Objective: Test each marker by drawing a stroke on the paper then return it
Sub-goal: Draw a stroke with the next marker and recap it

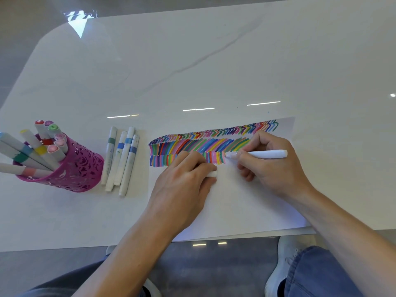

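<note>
glossy white marble table (214,61); grey floor (214,264) beneath

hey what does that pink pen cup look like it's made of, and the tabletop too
Pink cup: probably thin painted metal, possibly plastic. Its wall is pierced with a floral cut-out pattern and the magenta finish is fairly matte.
Tabletop: polished stone or a marble-look slab, white with grey veins, glossy enough to mirror ceiling lights.

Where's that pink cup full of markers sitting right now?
In the head view, the pink cup stands on the left side of the table, just left of four loose markers that lie between it and the paper.
</note>
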